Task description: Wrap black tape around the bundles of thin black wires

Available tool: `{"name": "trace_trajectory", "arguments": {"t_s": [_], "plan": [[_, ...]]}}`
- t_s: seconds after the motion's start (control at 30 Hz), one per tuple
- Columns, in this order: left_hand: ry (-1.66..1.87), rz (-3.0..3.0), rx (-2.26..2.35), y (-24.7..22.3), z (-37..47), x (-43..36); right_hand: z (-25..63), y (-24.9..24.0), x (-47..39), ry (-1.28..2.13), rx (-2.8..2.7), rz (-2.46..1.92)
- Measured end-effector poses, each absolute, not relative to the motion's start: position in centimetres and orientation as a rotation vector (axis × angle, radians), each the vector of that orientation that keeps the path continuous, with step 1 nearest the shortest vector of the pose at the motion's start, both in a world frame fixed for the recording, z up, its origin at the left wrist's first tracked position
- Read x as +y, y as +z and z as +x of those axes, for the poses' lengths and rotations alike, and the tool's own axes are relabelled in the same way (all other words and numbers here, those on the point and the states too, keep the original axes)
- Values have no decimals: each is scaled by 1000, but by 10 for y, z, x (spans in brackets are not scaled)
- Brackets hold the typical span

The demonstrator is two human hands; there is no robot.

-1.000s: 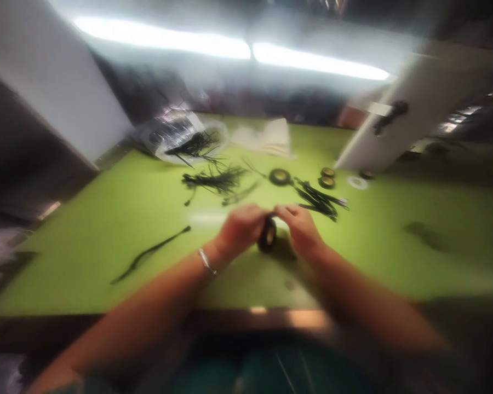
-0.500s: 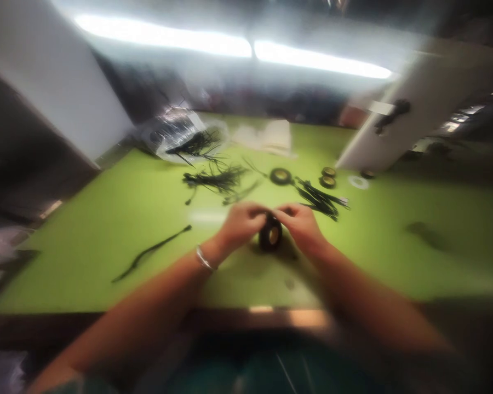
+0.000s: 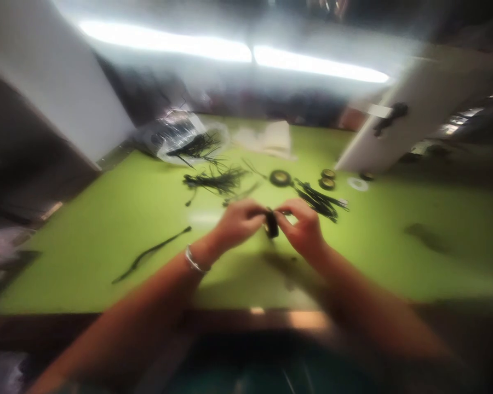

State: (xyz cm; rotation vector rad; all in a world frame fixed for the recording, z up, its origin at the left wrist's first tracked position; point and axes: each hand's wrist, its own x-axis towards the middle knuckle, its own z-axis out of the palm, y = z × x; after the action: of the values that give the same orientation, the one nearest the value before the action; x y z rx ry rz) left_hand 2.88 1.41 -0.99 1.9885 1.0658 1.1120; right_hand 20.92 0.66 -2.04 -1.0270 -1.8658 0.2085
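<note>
Over the green tabletop (image 3: 156,191), a roll of black tape (image 3: 271,225) hangs between my two hands, seen nearly edge-on. My left hand (image 3: 241,220) is closed in a pinch at the roll's left upper side. From the other side, the fingertips of my right hand (image 3: 301,223) pinch at its upper right. Whether a cable is also between my fingers is hidden by blur. To the left lies a single black cable (image 3: 152,249). Beyond my hands are a heap of thin black cables (image 3: 213,179) and a bundle of black cables (image 3: 319,200).
Another black tape roll (image 3: 280,177) lies behind my hands, and small stacked rolls (image 3: 327,179) sit farther right beside a white ring (image 3: 357,184). A clear plastic bag (image 3: 176,137) with black cables stands at the back left. A white post (image 3: 378,131) rises at the right.
The tape roll has turned from showing its open core to nearly edge-on and now sits slightly higher. My right fingers have bent inward around its upper right side.
</note>
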Motion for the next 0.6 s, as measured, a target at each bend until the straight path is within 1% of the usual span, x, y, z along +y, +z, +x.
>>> {"name": "trace_trajectory", "arguments": {"t_s": [0.07,0.23,0.3,0.4,0.5,0.53,0.6], "plan": [[1089,1988,1048,-8,29,13,209,-19,5,190,-1880,-1008],[1304,2086,1048,-13,31,15,207,-17,3,192,-1919,-991],[1317,2118,1031,-14,31,15,208,-15,2,201,-1933,-974],[1338,2166,1040,-12,30,13,211,-8,2,295,-1902,-959],[1392,2209,1048,-11,30,13,216,-1,2,423,-1750,-1027],[1401,2230,1050,-11,30,13,218,1,2,404,-1723,-1042],[1393,2283,1053,-13,30,12,219,1,2,255,-1778,-1027]]}}
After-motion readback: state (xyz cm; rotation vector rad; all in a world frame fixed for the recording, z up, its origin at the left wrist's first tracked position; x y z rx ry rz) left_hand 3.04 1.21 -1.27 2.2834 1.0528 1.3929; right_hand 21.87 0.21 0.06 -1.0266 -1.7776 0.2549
